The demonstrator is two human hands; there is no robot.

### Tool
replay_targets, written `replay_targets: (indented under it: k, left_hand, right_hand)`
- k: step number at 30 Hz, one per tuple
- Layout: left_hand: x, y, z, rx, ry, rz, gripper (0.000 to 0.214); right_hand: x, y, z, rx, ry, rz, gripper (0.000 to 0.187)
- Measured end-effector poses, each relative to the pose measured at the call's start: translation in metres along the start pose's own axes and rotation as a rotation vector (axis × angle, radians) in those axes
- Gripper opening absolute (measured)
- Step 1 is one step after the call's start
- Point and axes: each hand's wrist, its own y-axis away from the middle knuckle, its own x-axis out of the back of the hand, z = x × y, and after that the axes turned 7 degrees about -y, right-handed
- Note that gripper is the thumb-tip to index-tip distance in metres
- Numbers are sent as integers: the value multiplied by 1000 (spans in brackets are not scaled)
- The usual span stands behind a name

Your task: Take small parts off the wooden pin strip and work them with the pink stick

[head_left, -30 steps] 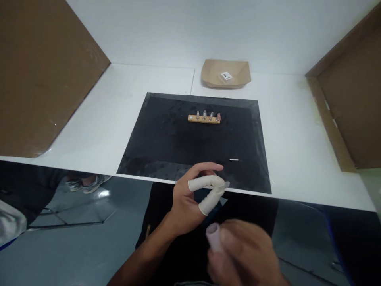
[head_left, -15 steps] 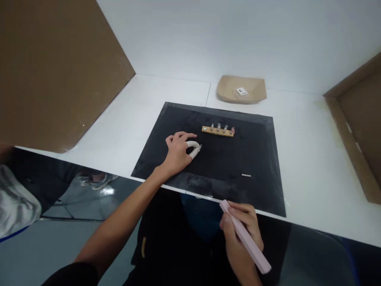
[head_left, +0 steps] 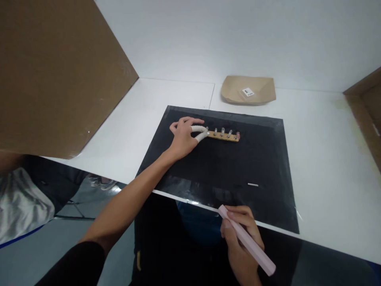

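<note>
Two hands (head_left: 185, 140), one pink bar (head_left: 251, 245), four or perhaps five tips (head_left: 222, 130).

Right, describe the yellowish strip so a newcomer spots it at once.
On the white table lies a black mat. On its far half, at the white-covered fingertips of the left hand, is the narrow yellowish strip. Unlike the nearer pale stick, it bears a row of small clear pieces, with a pinkish one rightmost.
</note>
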Motion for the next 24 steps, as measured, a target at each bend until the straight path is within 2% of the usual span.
replay_targets:
  k: [3,9,16,24]
  left_hand:
    - [-13,-19,-4,-17,11,-30,5]
    - [-29,-20,-17,-7,21,-65,9]
    - [-30,-24,-18,5,43,-91,11]
    - [-16,-14,-29,-68,44,-164,40]
  right_hand:
    - [0,0,2,-4,5,15,12]
    - [8,-3,5,-28,32,51,10]
    - [5,-2,-1,-4,49,-6,12]
    - [-1,9,-7,41,17,-53,16]
